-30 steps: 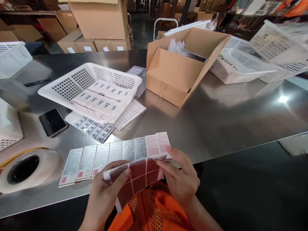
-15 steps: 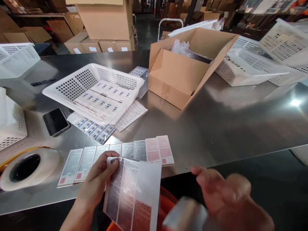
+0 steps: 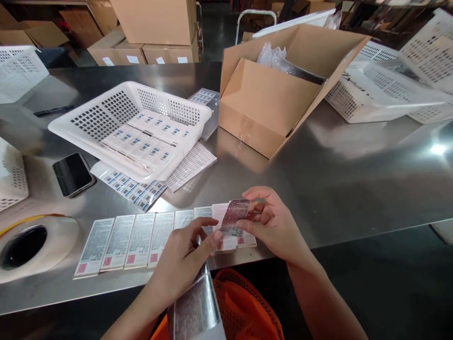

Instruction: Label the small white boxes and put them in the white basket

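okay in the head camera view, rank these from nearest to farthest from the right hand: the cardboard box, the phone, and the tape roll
From the right hand:
1. Cardboard box, straight beyond it on the table.
2. Phone, far to the left, beside the white basket.
3. Tape roll, at the left edge, farthest.

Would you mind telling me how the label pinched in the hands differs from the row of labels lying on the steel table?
The single label is lifted off the table, tilted, pinched by the right hand and touched by the left hand; the row of labels lies flat, side by side. The single label looks dark reddish; the row looks mostly pale grey with small pink squares. Both are narrow strips of dense print.
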`<act>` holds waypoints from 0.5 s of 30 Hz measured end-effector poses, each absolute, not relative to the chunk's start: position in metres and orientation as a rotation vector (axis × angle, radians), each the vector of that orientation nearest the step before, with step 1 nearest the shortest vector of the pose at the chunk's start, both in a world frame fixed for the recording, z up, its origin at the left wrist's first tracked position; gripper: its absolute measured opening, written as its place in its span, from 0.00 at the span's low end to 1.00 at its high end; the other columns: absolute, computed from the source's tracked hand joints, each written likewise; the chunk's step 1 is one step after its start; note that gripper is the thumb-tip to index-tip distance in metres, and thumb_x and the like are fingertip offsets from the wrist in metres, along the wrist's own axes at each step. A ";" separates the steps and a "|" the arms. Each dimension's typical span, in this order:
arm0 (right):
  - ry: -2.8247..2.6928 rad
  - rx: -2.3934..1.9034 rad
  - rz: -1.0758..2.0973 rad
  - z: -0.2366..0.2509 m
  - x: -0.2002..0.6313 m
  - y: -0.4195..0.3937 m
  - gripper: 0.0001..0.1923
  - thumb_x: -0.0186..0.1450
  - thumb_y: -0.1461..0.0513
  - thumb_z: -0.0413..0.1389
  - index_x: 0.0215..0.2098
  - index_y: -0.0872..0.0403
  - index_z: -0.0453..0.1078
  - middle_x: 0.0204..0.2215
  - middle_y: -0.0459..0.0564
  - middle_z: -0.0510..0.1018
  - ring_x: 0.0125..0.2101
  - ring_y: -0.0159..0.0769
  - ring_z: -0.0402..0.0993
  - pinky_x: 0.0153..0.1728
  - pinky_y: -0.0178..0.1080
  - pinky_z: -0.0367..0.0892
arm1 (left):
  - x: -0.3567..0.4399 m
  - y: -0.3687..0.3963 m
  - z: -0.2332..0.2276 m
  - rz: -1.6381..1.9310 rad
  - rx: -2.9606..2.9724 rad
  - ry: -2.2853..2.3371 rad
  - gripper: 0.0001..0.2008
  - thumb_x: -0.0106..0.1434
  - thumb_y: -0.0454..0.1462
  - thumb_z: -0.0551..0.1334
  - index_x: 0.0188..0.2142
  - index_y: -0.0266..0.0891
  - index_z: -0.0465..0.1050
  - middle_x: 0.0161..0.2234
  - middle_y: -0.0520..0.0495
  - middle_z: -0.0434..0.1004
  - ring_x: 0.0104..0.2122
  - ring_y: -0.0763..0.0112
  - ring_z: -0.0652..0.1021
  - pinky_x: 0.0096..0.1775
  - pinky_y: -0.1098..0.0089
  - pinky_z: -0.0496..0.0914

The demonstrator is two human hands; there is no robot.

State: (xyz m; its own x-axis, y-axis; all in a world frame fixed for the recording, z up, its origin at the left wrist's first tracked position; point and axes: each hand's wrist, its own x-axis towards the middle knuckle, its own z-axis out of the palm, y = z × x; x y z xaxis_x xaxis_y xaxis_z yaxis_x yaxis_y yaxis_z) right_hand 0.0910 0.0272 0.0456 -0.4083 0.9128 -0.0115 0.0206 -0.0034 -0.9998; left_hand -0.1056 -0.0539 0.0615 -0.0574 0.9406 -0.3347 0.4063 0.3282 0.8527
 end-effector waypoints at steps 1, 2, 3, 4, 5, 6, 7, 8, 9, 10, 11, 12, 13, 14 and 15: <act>-1.524 -1.018 1.517 0.046 0.091 0.027 0.21 0.57 0.61 0.67 0.45 0.49 0.64 0.39 0.47 0.74 0.31 0.31 0.75 0.29 0.34 0.75 | -0.105 -0.052 0.061 0.688 1.248 1.623 0.18 0.66 0.53 0.58 0.43 0.44 0.75 0.23 0.56 0.71 0.23 0.73 0.68 0.27 0.72 0.58; -1.526 -1.030 1.517 0.047 0.091 0.028 0.21 0.57 0.62 0.67 0.45 0.49 0.65 0.41 0.47 0.73 0.32 0.31 0.75 0.30 0.34 0.75 | -0.104 -0.050 0.060 0.686 1.250 1.605 0.17 0.67 0.52 0.57 0.40 0.44 0.75 0.23 0.56 0.70 0.23 0.74 0.68 0.27 0.72 0.57; -1.533 -1.034 1.515 0.046 0.090 0.028 0.21 0.57 0.63 0.66 0.45 0.49 0.65 0.43 0.48 0.72 0.33 0.31 0.75 0.30 0.34 0.75 | -0.103 -0.049 0.058 0.693 1.246 1.592 0.16 0.67 0.50 0.57 0.36 0.43 0.74 0.22 0.56 0.70 0.23 0.74 0.68 0.27 0.72 0.57; -1.541 -1.037 1.511 0.045 0.089 0.029 0.20 0.57 0.63 0.66 0.45 0.49 0.65 0.44 0.48 0.71 0.34 0.31 0.75 0.30 0.33 0.76 | -0.102 -0.048 0.057 0.704 1.240 1.587 0.16 0.68 0.49 0.56 0.32 0.42 0.73 0.21 0.56 0.69 0.23 0.74 0.68 0.27 0.73 0.57; -1.550 -1.038 1.504 0.044 0.089 0.029 0.20 0.57 0.63 0.66 0.44 0.49 0.66 0.46 0.49 0.70 0.35 0.32 0.75 0.29 0.33 0.75 | -0.101 -0.047 0.056 0.715 1.237 1.591 0.16 0.68 0.48 0.56 0.29 0.41 0.71 0.21 0.56 0.69 0.23 0.74 0.68 0.27 0.73 0.57; -1.565 -1.038 1.490 0.043 0.088 0.030 0.19 0.57 0.63 0.66 0.44 0.49 0.66 0.47 0.49 0.70 0.35 0.32 0.75 0.29 0.32 0.75 | -0.100 -0.046 0.055 0.723 1.237 1.602 0.17 0.68 0.47 0.55 0.27 0.41 0.69 0.20 0.56 0.68 0.23 0.74 0.68 0.27 0.73 0.58; -1.589 -1.038 1.459 0.041 0.087 0.030 0.18 0.58 0.63 0.66 0.44 0.49 0.67 0.47 0.49 0.69 0.35 0.32 0.75 0.29 0.32 0.75 | -0.099 -0.045 0.054 0.723 1.239 1.616 0.17 0.68 0.46 0.55 0.26 0.41 0.68 0.20 0.56 0.68 0.23 0.74 0.68 0.27 0.73 0.58; -1.628 -1.045 1.405 0.039 0.086 0.031 0.17 0.58 0.62 0.65 0.44 0.49 0.67 0.48 0.50 0.70 0.36 0.32 0.75 0.31 0.33 0.76 | -0.098 -0.045 0.053 0.718 1.241 1.629 0.17 0.68 0.45 0.55 0.25 0.40 0.67 0.19 0.56 0.68 0.22 0.74 0.67 0.27 0.73 0.58; -1.683 -1.061 1.326 0.038 0.085 0.032 0.16 0.59 0.62 0.65 0.44 0.49 0.69 0.48 0.50 0.70 0.38 0.33 0.75 0.35 0.35 0.76 | -0.097 -0.044 0.052 0.708 1.240 1.641 0.17 0.68 0.45 0.56 0.24 0.40 0.67 0.19 0.56 0.67 0.22 0.74 0.67 0.27 0.73 0.58; -1.740 -1.086 1.227 0.037 0.084 0.034 0.15 0.60 0.61 0.65 0.44 0.48 0.70 0.49 0.50 0.71 0.41 0.35 0.75 0.39 0.37 0.76 | -0.096 -0.044 0.052 0.699 1.231 1.652 0.17 0.67 0.44 0.56 0.24 0.40 0.67 0.19 0.56 0.67 0.21 0.74 0.67 0.27 0.73 0.58; -1.789 -1.116 1.130 0.036 0.083 0.035 0.13 0.61 0.60 0.64 0.44 0.48 0.72 0.49 0.50 0.73 0.43 0.36 0.75 0.42 0.39 0.75 | -0.094 -0.045 0.051 0.691 1.215 1.662 0.17 0.67 0.44 0.56 0.23 0.40 0.68 0.18 0.56 0.66 0.21 0.74 0.66 0.26 0.73 0.57; -1.826 -1.152 1.053 0.035 0.081 0.037 0.10 0.62 0.59 0.63 0.42 0.48 0.73 0.47 0.49 0.75 0.43 0.36 0.75 0.44 0.39 0.74 | -0.093 -0.045 0.050 0.688 1.197 1.674 0.17 0.66 0.44 0.56 0.23 0.40 0.68 0.18 0.56 0.66 0.21 0.74 0.66 0.26 0.73 0.57; -1.844 -1.195 1.006 0.035 0.080 0.038 0.08 0.62 0.58 0.63 0.41 0.48 0.75 0.44 0.49 0.76 0.42 0.36 0.75 0.42 0.38 0.74 | -0.092 -0.046 0.050 0.685 1.179 1.687 0.16 0.66 0.43 0.56 0.23 0.40 0.68 0.18 0.55 0.66 0.21 0.74 0.66 0.26 0.73 0.57; -1.846 -1.241 0.992 0.034 0.078 0.040 0.07 0.63 0.57 0.63 0.39 0.48 0.76 0.41 0.48 0.78 0.39 0.35 0.76 0.39 0.36 0.74 | -0.090 -0.046 0.049 0.682 1.166 1.705 0.16 0.66 0.44 0.56 0.23 0.40 0.69 0.18 0.55 0.67 0.21 0.74 0.67 0.26 0.73 0.57; -1.839 -1.284 0.998 0.034 0.076 0.042 0.07 0.63 0.56 0.62 0.37 0.49 0.76 0.37 0.48 0.79 0.34 0.34 0.77 0.34 0.35 0.74 | -0.089 -0.047 0.049 0.675 1.160 1.726 0.17 0.66 0.44 0.56 0.23 0.41 0.69 0.19 0.54 0.68 0.21 0.73 0.67 0.26 0.72 0.57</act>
